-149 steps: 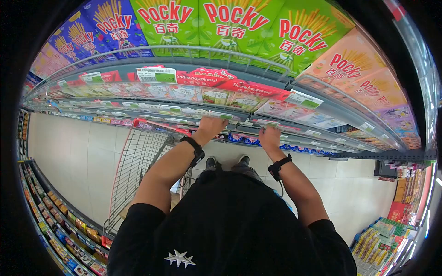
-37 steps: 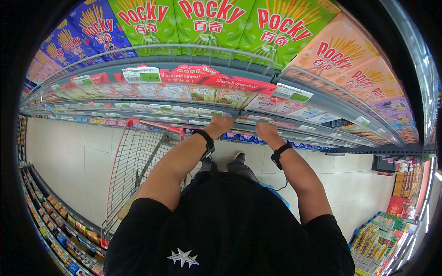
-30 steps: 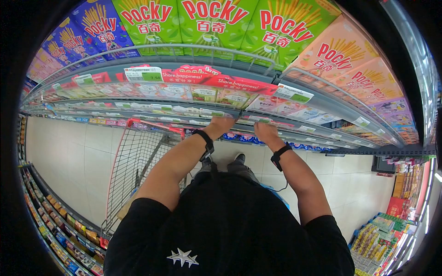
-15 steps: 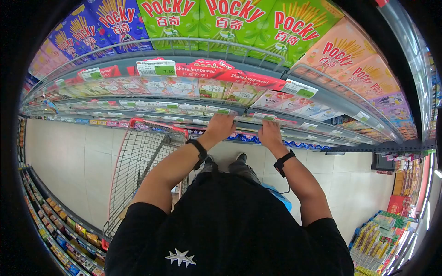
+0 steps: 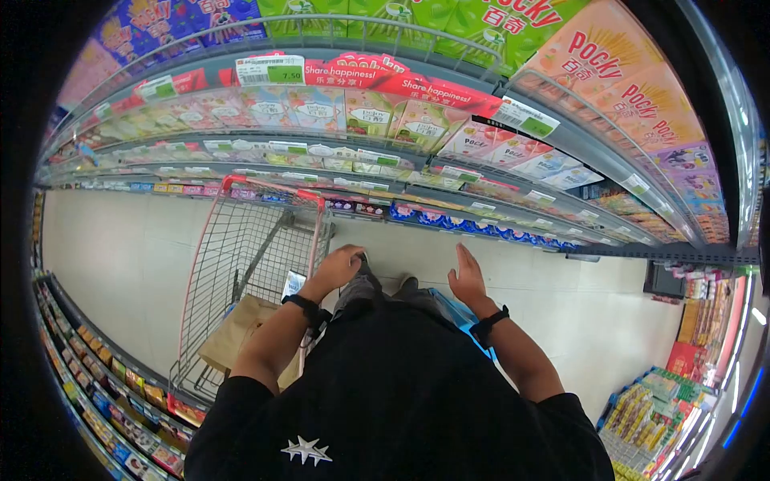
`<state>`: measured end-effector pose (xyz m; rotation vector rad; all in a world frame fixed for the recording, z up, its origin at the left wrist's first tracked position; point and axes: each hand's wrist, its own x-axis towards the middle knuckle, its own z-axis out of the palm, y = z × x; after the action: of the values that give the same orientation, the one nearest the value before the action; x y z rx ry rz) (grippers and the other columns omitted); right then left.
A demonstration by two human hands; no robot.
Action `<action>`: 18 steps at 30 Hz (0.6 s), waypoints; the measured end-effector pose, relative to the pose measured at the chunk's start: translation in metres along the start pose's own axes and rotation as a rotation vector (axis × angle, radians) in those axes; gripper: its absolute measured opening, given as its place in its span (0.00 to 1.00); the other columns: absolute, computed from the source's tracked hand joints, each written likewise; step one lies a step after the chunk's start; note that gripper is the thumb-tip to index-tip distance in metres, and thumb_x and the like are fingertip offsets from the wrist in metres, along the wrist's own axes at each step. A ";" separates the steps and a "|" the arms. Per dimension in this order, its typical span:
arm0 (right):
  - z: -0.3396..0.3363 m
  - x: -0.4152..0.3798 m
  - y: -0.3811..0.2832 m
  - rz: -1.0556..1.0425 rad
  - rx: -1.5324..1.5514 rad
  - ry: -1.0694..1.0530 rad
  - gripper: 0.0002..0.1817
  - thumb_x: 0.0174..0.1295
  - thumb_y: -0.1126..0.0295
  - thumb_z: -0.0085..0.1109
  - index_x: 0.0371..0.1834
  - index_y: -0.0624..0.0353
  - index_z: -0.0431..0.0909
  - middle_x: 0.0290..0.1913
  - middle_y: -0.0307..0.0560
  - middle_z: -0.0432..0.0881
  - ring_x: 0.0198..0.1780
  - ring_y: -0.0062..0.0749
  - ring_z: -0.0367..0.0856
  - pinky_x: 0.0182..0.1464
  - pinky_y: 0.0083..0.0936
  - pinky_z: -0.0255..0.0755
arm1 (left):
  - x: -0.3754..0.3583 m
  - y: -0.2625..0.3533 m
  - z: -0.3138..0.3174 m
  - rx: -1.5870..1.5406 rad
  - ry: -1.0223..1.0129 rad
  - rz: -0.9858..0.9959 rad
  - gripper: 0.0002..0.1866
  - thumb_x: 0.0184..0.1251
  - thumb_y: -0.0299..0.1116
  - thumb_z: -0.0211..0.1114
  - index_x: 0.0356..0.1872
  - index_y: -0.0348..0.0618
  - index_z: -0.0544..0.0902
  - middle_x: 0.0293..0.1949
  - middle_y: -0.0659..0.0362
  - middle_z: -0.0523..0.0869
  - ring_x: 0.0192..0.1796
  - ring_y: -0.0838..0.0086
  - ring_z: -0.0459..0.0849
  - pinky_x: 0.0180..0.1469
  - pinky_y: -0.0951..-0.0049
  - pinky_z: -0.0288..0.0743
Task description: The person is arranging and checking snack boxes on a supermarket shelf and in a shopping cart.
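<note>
My left hand is held above the floor beside the shopping cart, its fingers loosely bent and nothing visible in them. Apart from it, my right hand has straight fingers with the thumb spread away, and holds nothing. Both hands are in front of my body, clear of the shelves. Black bands circle both wrists. A brown cardboard box sits in the cart. Beneath my right forearm a blue bag or similar blue item shows in part.
Ahead stands a shelf of Pocky boxes, with lower tiers of smaller boxes and price tags. Blue packs line its bottom. Another stocked shelf curves behind at left. Stacked goods stand at lower right.
Both hands have left the shelf edge and dropped back toward my body. The view has shifted back, showing more floor, the lower shelf packs and the box in the cart.
</note>
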<state>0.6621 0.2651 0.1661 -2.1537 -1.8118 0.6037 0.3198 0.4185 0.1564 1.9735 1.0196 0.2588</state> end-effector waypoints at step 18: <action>0.008 -0.112 0.029 -0.024 0.662 -0.424 0.15 0.66 0.73 0.54 0.54 0.65 0.80 0.49 0.53 0.87 0.50 0.39 0.86 0.55 0.33 0.78 | -0.205 0.045 0.070 -0.093 0.357 -0.467 0.12 0.66 0.29 0.61 0.47 0.37 0.85 0.43 0.48 0.89 0.44 0.64 0.88 0.49 0.66 0.80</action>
<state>0.6683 0.1498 0.1620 -1.6268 -1.4964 1.4964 0.2505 0.2111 0.1893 1.5789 1.6317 0.3965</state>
